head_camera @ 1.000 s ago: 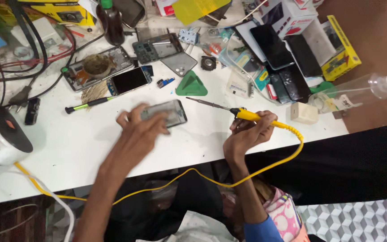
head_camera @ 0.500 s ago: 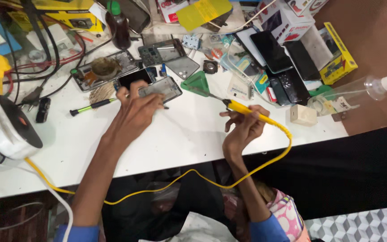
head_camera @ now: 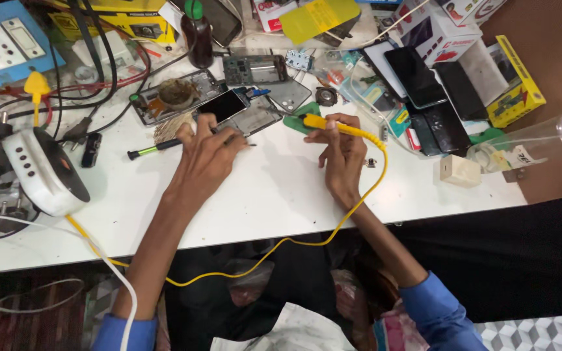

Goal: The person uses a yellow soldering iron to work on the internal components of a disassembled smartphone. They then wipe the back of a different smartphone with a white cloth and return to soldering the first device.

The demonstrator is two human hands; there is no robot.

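Observation:
My left hand (head_camera: pixel 204 158) reaches over the white table (head_camera: pixel 261 195), its fingers bent over the near edge of an opened phone body (head_camera: pixel 255 117). A dark-screened phone (head_camera: pixel 224 105) lies just beyond it, and a green-handled screwdriver (head_camera: pixel 154 149) lies by the thumb side. A thin dark rod sticks out to the right from under the fingers. My right hand (head_camera: pixel 343 156) grips a yellow soldering iron (head_camera: pixel 333 125) like a pen. Its tip points left over a green pad (head_camera: pixel 296 123). The iron's yellow cable (head_camera: pixel 359 208) loops off the table's front edge.
A white round device (head_camera: pixel 43 170) and a blue socket board (head_camera: pixel 1 42) stand at the left among tangled cables. Phone parts, a dark bottle (head_camera: pixel 196 32), boxes and black phones (head_camera: pixel 417 75) crowd the back. At the right lie a clear spray bottle (head_camera: pixel 541 133) and a beige block (head_camera: pixel 460 170).
My left hand has carried the opened phone from the table's middle to the back, among the other phones. My right hand has moved the soldering iron farther back and to the left.

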